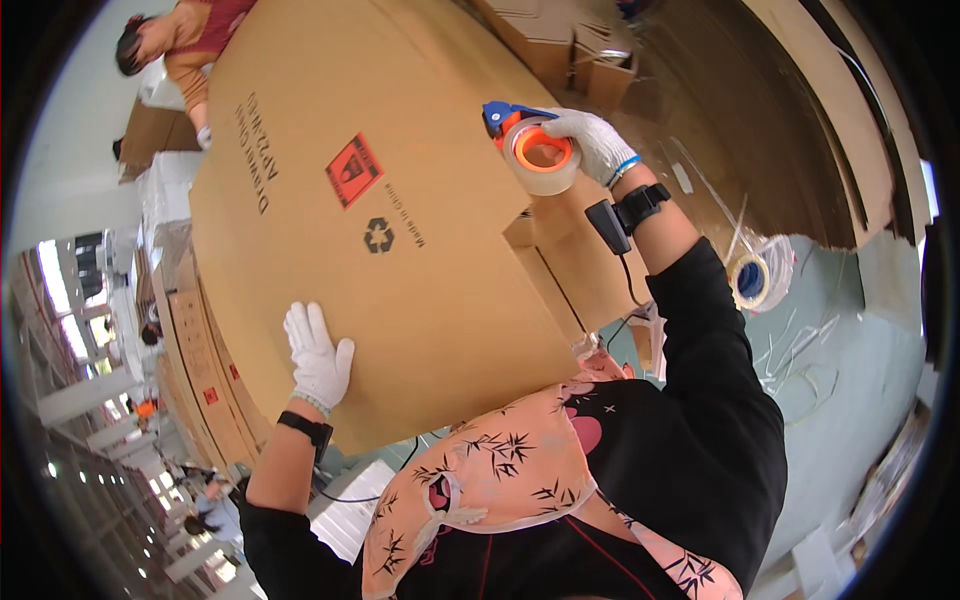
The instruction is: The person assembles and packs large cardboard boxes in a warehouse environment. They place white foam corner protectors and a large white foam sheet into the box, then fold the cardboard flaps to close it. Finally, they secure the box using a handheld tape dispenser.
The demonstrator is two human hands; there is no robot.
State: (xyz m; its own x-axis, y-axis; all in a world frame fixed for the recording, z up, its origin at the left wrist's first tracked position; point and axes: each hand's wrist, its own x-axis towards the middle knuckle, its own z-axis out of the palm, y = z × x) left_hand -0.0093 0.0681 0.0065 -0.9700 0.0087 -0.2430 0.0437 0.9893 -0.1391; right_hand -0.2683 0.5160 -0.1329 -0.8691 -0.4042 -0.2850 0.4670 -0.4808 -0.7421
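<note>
A large brown cardboard box (pixel 460 290) fills the middle, with printed marks and a red label on its face. My left hand (pixel 318 358), in a white glove, lies flat on the box near its left edge, fingers spread. In a white glove too, my right hand (pixel 595 145) grips a tape dispenser (pixel 507 118) with a blue head and a roll of clear tape on an orange hub. The dispenser is by the box's right edge, where end flaps (pixel 575 275) show; whether it touches the box I cannot tell.
At the far left, another person (pixel 190 55) stands by the box's far end. A tape roll (pixel 748 280) and loose strips lie on the floor at right. Flat cardboard sheets (pixel 820 110) are stacked at the far right; more long boxes (pixel 195 350) stand at left.
</note>
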